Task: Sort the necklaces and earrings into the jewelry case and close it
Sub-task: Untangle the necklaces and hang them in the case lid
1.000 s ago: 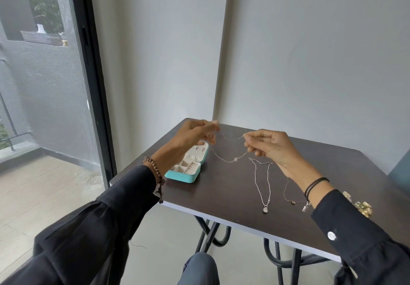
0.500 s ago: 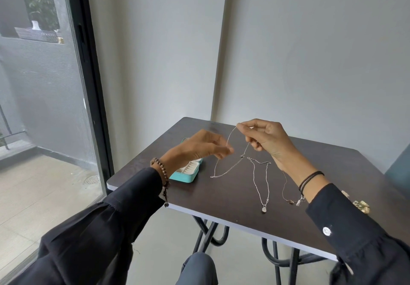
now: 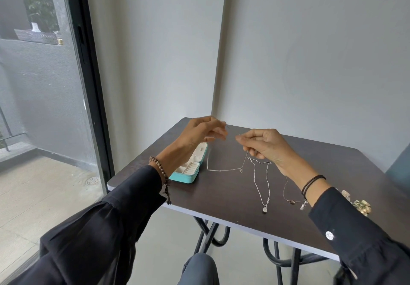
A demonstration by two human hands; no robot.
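A thin silver necklace (image 3: 224,169) with a small pendant hangs between my hands above the dark table (image 3: 221,198). My left hand (image 3: 203,132) pinches one end of the chain, and my right hand (image 3: 264,145) pinches the other end. The slack loop sags down to the tabletop. The teal jewelry case (image 3: 188,170) lies open at the table's left edge, partly hidden behind my left wrist. A second silver necklace (image 3: 261,184) with an oval pendant lies flat in the middle. A third thin necklace (image 3: 290,196) lies beside my right forearm.
Small gold-coloured earrings (image 3: 360,204) lie at the right, behind my right sleeve. The table stands in a wall corner, with a glass door on the left. A chair edge (image 3: 399,169) shows at the far right.
My left hand rose from low over the table and took hold of the chain's free end. My right hand dropped slightly, so the necklace is now stretched between both hands.
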